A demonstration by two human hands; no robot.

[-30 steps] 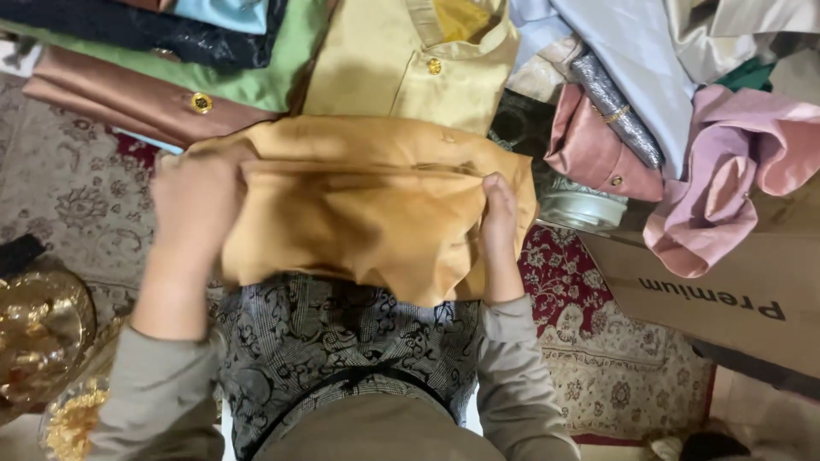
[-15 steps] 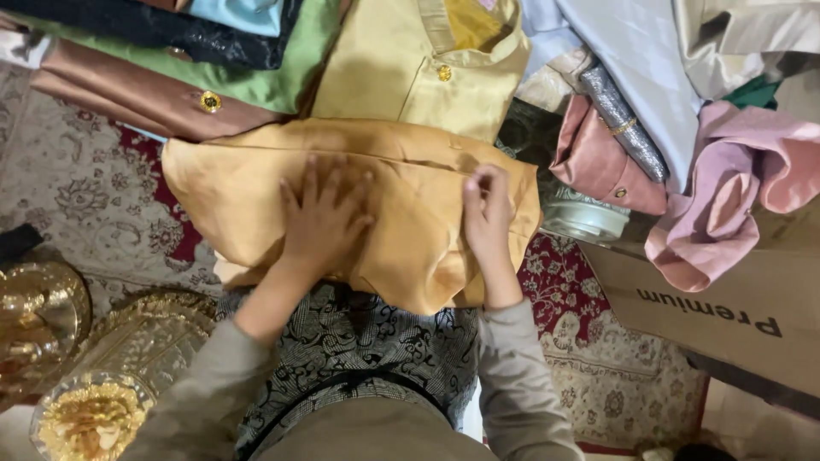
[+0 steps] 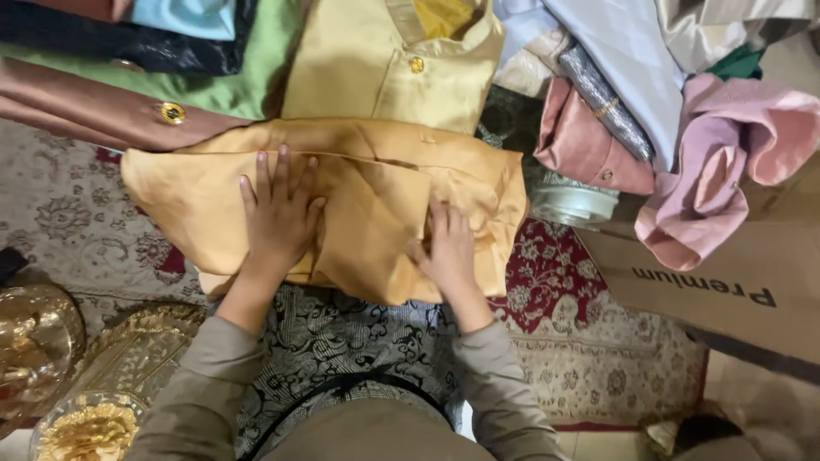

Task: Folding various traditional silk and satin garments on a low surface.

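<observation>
Patterned carpet (image 3: pixel 60 213) underneath. Yellow shirt (image 3: pixel 384 72) at top centre, green cloth (image 3: pixel 226 90) and brown garment (image 3: pixel 94 115) to its left. Pink garments (image 3: pixel 709 162) at right, above a cardboard box (image 3: pixel 735 282). Gold trays (image 3: pixel 94 401) at bottom-left corner.

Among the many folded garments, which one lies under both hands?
The mustard-orange satin garment in the middle, under the left hand and right hand; the others lie untouched.

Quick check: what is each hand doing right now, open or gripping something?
Left hand: open, fingers spread, palm flat on the folded mustard garment.
Right hand: open, fingers pressing flat on the same garment, holding nothing.
</observation>
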